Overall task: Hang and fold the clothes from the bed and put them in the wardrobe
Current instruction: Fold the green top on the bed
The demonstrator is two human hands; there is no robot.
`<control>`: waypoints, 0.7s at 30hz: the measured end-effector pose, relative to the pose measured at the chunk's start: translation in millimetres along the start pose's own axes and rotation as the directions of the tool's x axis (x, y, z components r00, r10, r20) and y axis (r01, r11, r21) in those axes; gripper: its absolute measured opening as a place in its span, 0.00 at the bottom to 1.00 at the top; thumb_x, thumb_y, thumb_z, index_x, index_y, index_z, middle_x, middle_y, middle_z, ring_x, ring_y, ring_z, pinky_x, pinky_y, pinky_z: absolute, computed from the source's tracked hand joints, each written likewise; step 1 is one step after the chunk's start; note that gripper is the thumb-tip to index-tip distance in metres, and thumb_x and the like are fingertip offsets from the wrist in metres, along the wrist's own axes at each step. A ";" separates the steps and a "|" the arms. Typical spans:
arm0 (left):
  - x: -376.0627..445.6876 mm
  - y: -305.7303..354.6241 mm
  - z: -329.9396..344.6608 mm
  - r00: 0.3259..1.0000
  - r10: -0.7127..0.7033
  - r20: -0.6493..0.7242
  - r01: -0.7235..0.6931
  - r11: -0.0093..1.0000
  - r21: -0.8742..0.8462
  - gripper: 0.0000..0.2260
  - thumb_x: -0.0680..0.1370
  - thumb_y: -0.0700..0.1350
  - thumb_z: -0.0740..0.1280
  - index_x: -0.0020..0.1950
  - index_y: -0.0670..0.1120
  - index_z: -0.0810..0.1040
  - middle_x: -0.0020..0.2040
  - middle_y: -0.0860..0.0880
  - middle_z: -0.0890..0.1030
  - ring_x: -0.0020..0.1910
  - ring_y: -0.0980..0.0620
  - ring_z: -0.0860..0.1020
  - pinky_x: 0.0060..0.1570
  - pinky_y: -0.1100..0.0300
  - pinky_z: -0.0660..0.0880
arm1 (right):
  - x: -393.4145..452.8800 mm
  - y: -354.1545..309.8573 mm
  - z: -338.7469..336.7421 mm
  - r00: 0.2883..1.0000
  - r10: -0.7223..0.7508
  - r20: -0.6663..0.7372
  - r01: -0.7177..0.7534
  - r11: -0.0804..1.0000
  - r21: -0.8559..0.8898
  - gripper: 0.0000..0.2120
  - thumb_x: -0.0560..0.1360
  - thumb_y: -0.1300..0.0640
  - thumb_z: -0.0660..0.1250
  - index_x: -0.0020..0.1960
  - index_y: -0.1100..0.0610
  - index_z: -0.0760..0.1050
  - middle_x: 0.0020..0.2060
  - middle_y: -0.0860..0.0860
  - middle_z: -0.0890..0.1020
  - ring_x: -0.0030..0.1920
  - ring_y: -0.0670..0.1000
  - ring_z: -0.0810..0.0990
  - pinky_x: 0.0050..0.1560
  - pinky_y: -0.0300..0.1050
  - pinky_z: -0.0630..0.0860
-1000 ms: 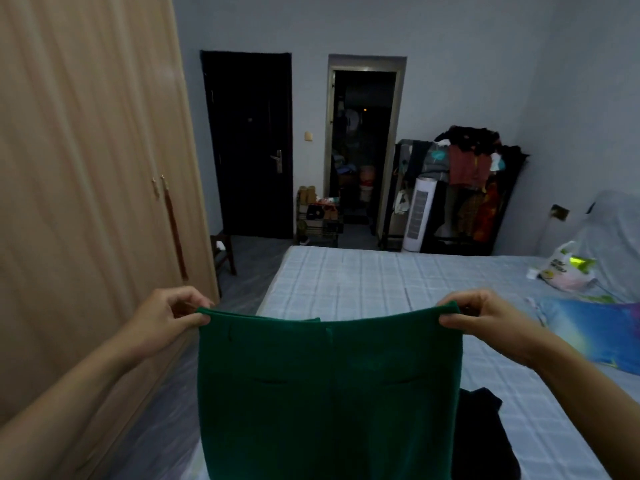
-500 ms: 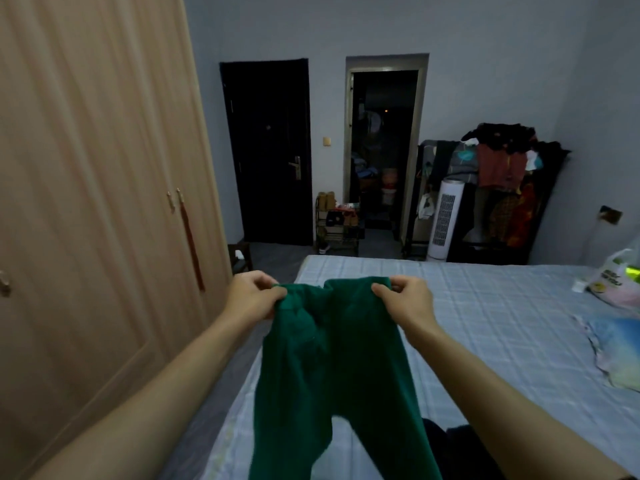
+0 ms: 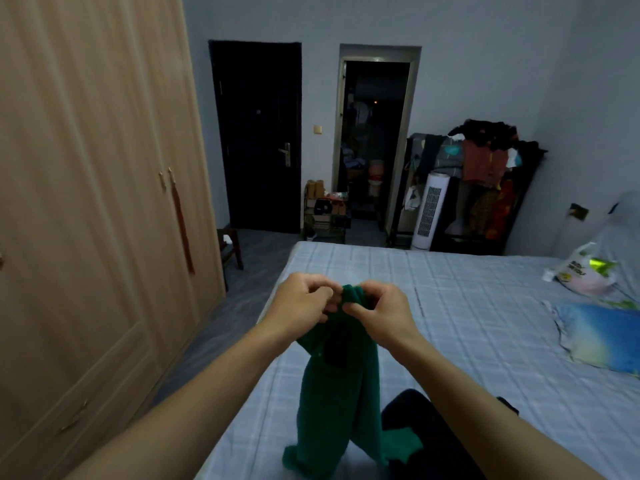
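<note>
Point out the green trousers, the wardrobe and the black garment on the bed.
green trousers (image 3: 332,393): head view, hanging leg fabric.
wardrobe (image 3: 86,202): head view, shut door panel.
black garment (image 3: 426,420): head view, bunched part beside the trouser legs.

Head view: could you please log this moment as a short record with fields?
garment: green trousers, hanging over the bed
left hand: pinches the top edge
right hand: pinches the top edge, close beside the left
fold state: halves brought together, legs dangling
also on bed: dark clothing, blue pillow, plastic bag
wardrobe: doors closed
</note>
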State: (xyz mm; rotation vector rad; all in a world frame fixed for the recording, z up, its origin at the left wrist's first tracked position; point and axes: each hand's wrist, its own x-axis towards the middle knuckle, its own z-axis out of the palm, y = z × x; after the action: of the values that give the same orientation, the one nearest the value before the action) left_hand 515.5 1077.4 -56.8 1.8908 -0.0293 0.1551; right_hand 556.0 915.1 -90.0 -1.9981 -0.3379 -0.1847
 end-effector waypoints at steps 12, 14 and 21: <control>-45.7 -57.5 -77.5 0.878 0.379 0.292 -0.478 0.729 0.490 0.23 0.67 0.63 0.76 0.60 0.58 0.79 0.66 0.59 0.71 0.66 0.64 0.65 0.64 0.67 0.63 | -28.9 -29.9 -26.9 0.986 -0.135 0.102 0.115 0.976 0.186 0.10 0.76 0.66 0.69 0.47 0.52 0.84 0.43 0.52 0.86 0.46 0.52 0.86 0.49 0.47 0.83; -49.8 -56.2 -77.6 0.861 0.412 0.297 -0.508 0.711 0.486 0.27 0.66 0.62 0.77 0.63 0.59 0.78 0.67 0.59 0.70 0.67 0.64 0.65 0.65 0.68 0.63 | -32.4 -34.4 -28.1 0.982 -0.157 0.108 0.133 0.970 0.201 0.11 0.76 0.66 0.69 0.47 0.51 0.84 0.44 0.52 0.86 0.47 0.52 0.86 0.48 0.45 0.83; -50.1 -44.1 -75.4 0.831 0.384 0.403 -0.554 0.633 0.541 0.26 0.67 0.61 0.77 0.63 0.59 0.76 0.73 0.59 0.62 0.71 0.59 0.59 0.70 0.56 0.63 | -38.8 -40.4 -29.8 0.979 -0.168 0.115 0.132 0.954 0.270 0.12 0.77 0.66 0.68 0.48 0.50 0.84 0.44 0.54 0.86 0.47 0.53 0.86 0.47 0.42 0.81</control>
State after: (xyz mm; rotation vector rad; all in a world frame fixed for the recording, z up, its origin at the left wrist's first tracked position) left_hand 463.1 1160.0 -80.9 2.5541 -0.7556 0.3155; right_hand 507.1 898.8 -53.2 -1.7279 -0.5736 -0.0931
